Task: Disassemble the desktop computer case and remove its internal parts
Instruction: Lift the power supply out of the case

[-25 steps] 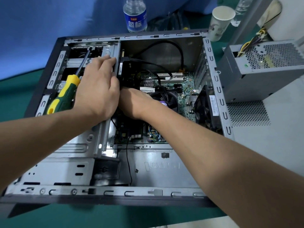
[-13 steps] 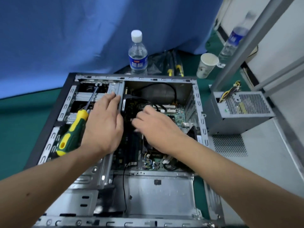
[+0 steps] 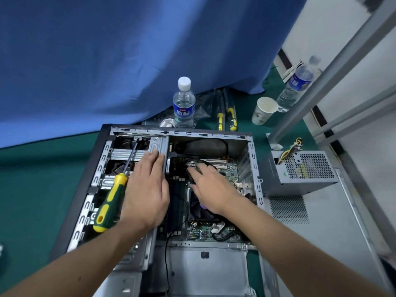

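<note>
two hands [image 3: 147, 189] [image 3: 211, 188] inside one open case [image 3: 102, 146], one screwdriver [image 3: 113, 198] alongside

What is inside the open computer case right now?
Inside the case: the motherboard, a black cooler fan, black cables and a screwdriver lying across the drive bays. The left hand and right hand cover what lies beneath them.

left hand [image 3: 147, 189]: flat, palm down, fingers straight, together
right hand [image 3: 211, 187]: palm down, fingers loosely extended forward
forearms: both bare, reaching forward
</note>
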